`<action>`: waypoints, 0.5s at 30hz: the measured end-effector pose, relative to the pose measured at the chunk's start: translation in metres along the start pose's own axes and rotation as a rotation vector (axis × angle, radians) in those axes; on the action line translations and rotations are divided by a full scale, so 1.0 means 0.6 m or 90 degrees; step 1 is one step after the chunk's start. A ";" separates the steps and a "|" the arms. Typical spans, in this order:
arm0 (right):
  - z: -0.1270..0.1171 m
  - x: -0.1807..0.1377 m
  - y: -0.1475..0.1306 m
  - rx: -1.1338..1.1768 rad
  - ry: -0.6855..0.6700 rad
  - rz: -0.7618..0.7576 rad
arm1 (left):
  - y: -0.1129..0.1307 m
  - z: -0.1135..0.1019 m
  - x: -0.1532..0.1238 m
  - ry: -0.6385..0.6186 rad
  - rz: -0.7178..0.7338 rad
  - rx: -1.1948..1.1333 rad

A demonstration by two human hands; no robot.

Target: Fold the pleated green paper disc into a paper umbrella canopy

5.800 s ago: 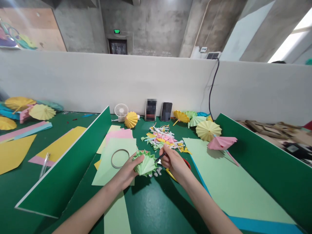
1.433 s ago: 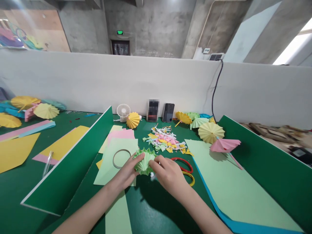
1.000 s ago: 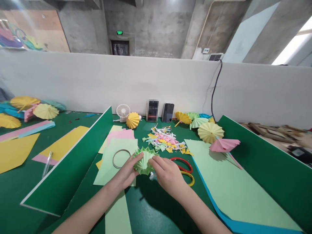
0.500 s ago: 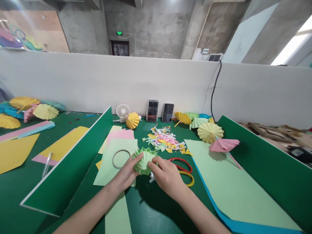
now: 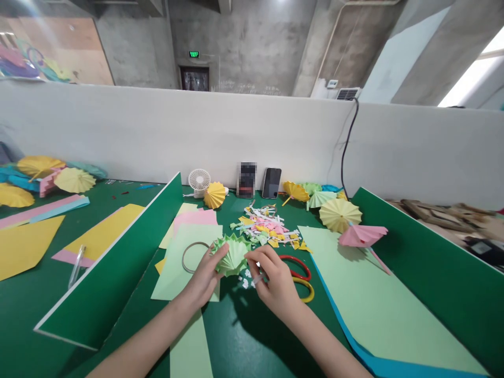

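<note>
My left hand (image 5: 207,270) grips a light green pleated paper umbrella top (image 5: 234,254) by its left side, thumb over the folds. At its right edge is my right hand (image 5: 273,275), fingertips pinched together; I cannot tell if they touch the paper. A small whitish strip shows between the lower fingers, too small to name. White scraps (image 5: 246,281) lie on the table just below the umbrella top. Beyond my right hand, scissors with a red handle loop (image 5: 297,266) and a yellow one (image 5: 305,289) are partly hidden by it.
A ring (image 5: 188,257) lies on green paper (image 5: 169,283) at left. Colourful paper scraps (image 5: 268,223) are heaped behind. Finished paper umbrellas (image 5: 340,214) sit at right above large green sheets (image 5: 374,294). Green dividers (image 5: 118,283) flank the space. A small fan (image 5: 199,180) and a phone (image 5: 271,182) stand behind.
My right hand has drawn a little to the right from the middle of the umbrella top to its edge. More white scraps show below it. My left hand has shifted slightly left.
</note>
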State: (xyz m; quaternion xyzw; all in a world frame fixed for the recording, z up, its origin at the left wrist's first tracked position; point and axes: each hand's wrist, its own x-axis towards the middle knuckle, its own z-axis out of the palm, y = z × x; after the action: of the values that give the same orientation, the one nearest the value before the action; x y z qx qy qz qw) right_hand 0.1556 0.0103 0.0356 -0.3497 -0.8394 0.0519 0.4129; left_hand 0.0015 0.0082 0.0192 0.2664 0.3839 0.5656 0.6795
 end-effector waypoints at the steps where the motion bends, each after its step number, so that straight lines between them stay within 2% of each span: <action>1: 0.001 0.000 -0.003 0.020 -0.015 0.024 | 0.000 0.001 -0.002 0.016 0.035 0.025; 5: 0.009 -0.003 -0.016 0.065 -0.050 0.122 | 0.001 0.004 -0.012 0.079 0.180 0.203; 8: 0.016 -0.006 -0.022 0.074 -0.027 0.148 | -0.001 0.005 -0.020 0.114 0.228 0.325; 15: 0.020 -0.009 -0.026 0.035 -0.005 0.157 | -0.008 0.013 -0.029 0.145 0.289 0.378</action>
State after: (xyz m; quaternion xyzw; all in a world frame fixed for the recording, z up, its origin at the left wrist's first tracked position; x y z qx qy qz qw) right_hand 0.1403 -0.0023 0.0301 -0.4386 -0.7899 0.1270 0.4093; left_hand 0.0098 -0.0091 0.0235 0.4650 0.5352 0.5918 0.3836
